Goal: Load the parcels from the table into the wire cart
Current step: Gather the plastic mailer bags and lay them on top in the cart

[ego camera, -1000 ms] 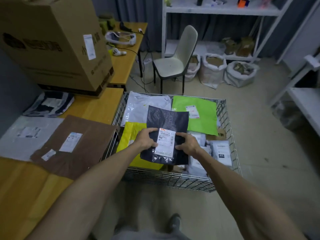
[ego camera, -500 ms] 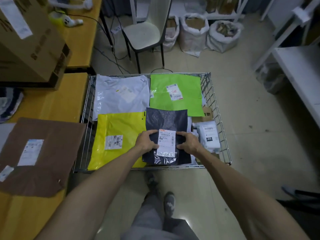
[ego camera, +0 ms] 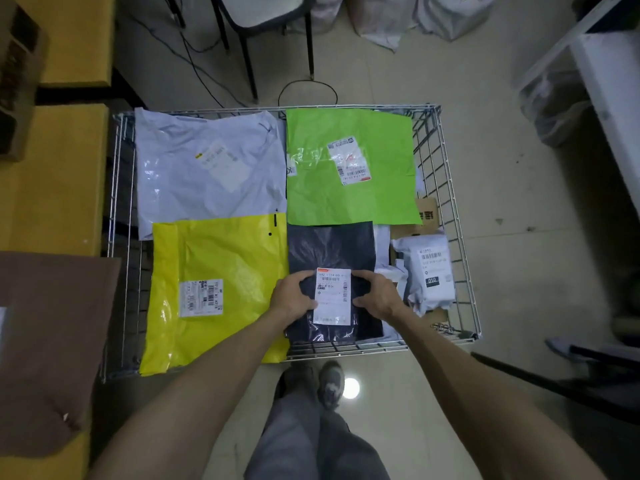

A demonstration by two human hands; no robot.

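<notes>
Your left hand [ego camera: 294, 299] and right hand [ego camera: 377, 296] cover the side edges of the black parcel [ego camera: 330, 247]; its label [ego camera: 333, 296] is too small to read. Left of your left hand, the brown parcel [ego camera: 52, 341] runs out of view. Beyond your right hand, a cardboard box [ego camera: 426, 213] lies mostly under the green parcel [ego camera: 349, 202].

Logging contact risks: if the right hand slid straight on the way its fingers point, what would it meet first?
The right hand would probably meet the white label on the dark parcel it grips, then the left hand.
</notes>
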